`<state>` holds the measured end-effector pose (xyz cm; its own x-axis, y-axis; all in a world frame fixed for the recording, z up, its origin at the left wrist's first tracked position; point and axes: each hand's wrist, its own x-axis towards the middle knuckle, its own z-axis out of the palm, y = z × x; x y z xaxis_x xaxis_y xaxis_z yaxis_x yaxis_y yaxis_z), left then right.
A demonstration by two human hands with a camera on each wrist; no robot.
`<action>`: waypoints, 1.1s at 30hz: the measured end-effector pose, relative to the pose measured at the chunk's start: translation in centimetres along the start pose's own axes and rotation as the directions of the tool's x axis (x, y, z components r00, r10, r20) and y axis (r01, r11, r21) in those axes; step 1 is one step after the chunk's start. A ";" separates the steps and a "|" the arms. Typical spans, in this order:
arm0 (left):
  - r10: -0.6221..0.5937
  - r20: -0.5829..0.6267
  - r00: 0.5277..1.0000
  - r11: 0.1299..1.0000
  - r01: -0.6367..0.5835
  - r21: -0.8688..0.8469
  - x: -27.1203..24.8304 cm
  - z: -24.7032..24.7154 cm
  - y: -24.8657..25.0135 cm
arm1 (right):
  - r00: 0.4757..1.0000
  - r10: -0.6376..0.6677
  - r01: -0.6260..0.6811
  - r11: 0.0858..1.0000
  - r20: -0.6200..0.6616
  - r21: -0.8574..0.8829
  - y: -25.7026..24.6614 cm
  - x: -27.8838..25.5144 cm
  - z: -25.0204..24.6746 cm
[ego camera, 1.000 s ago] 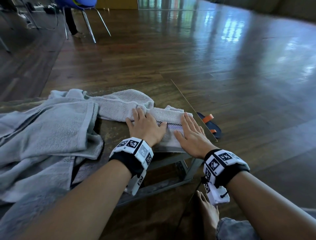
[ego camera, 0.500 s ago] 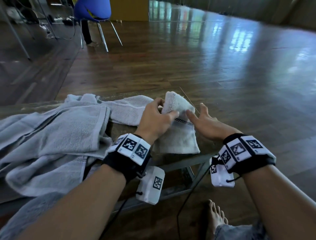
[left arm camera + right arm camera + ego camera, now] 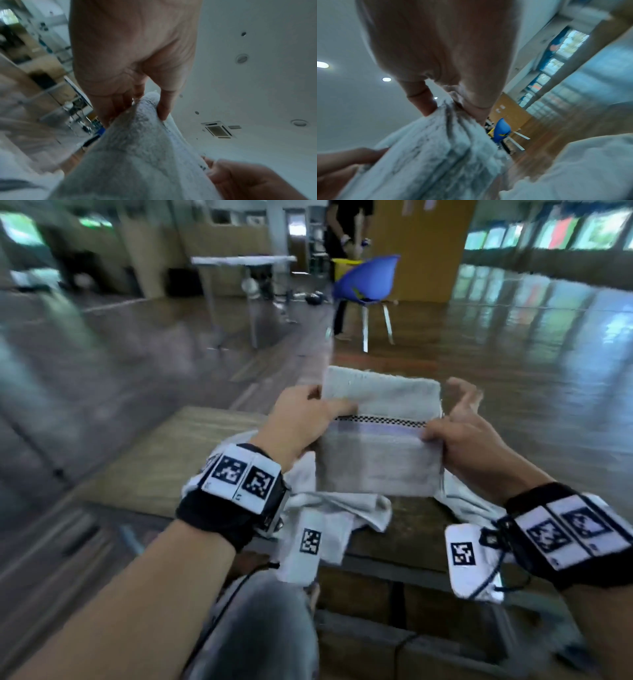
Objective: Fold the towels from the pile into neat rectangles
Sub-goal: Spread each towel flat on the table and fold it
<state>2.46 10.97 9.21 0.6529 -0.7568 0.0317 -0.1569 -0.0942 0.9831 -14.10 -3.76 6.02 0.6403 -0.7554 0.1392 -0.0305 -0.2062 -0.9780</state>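
Wooden floor [image 3: 513,371] stretched behind both hands in the head view. Left hand [image 3: 301,422] and right hand [image 3: 469,440] pinched the towel's [image 3: 376,460] side edges, holding it between them; earlier it lay pressed flat. Wrist views: left fingers [image 3: 163,108] and right fingers [image 3: 423,102] clamped its folds.

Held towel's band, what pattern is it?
Black-and-white checks on the towel, clearest in the head view.

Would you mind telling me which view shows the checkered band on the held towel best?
The head view: the checkered band runs unbroken across the towel between the left hand and right hand. The left wrist view shows only a few dark flecks at the towel's edge, near the right hand's fingers. The right wrist view shows only bunched cloth.
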 end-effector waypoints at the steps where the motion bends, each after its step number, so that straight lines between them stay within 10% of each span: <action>1: -0.006 -0.042 0.999 1.000 0.007 0.025 -0.8 -2.5 -0.1 | 0.998 -0.026 0.027 0.999 0.056 -0.021 -1.6 0.2 2.5; 10: -0.197 -0.419 0.886 0.965 0.100 -0.242 -11.3 -24.0 -8.1 | 0.839 -0.042 0.139 0.980 0.542 -0.140 -9.2 -0.7 26.7; 17: -0.436 -0.734 0.521 0.898 0.199 -0.392 -18.1 -27.4 -24.1 | 0.701 0.207 0.262 0.815 0.683 -0.516 -0.3 -3.9 43.0; 25: -0.780 -0.440 0.446 0.626 0.545 -0.558 -21.9 -17.6 -38.6 | 0.648 0.590 0.174 0.502 0.483 -0.847 19.4 -9.0 48.5; 33: -0.950 -0.311 -0.024 0.202 0.714 -0.670 -21.4 -17.7 -46.2 | 0.435 0.748 0.075 0.526 0.502 -0.847 29.5 -13.4 49.0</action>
<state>8.81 42.96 -33.72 0.3640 0.3090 -0.8786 0.9314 -0.1258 0.3416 14.07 30.77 -32.31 0.6409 -0.1700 -0.7485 -0.6185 -0.6919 -0.3725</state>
